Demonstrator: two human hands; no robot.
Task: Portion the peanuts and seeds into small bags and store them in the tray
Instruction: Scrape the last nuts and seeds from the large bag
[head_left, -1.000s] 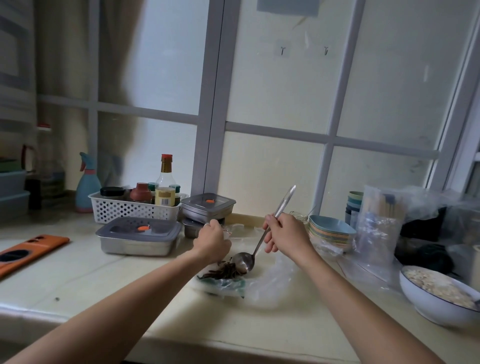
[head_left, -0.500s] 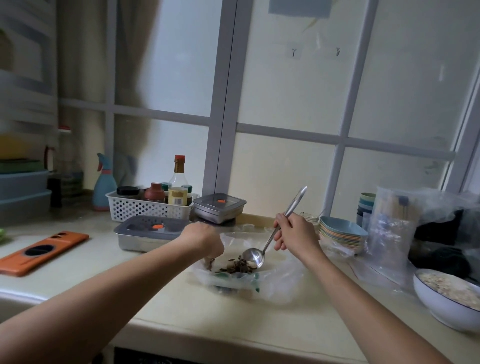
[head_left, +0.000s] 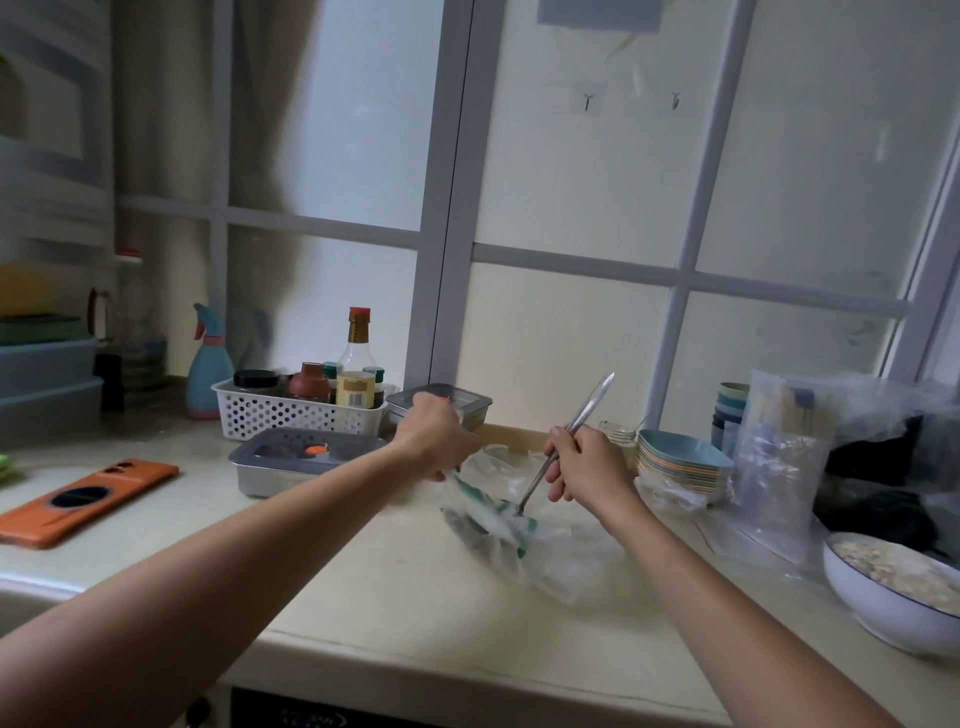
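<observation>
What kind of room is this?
Most likely a home kitchen, at a counter by a window. A white basket holds a sauce bottle and jars, colourful bowls sit stacked, and lidded steel containers stand nearby.

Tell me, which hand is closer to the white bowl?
Right. Right hand with the spoon is left of the bowl; left hand, gripping the bag, is farther left.

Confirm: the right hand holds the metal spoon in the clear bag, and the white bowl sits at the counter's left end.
Wrong: the head view shows the white bowl at the right end of the counter. The right hand holds the metal spoon in the clear bag.
</observation>
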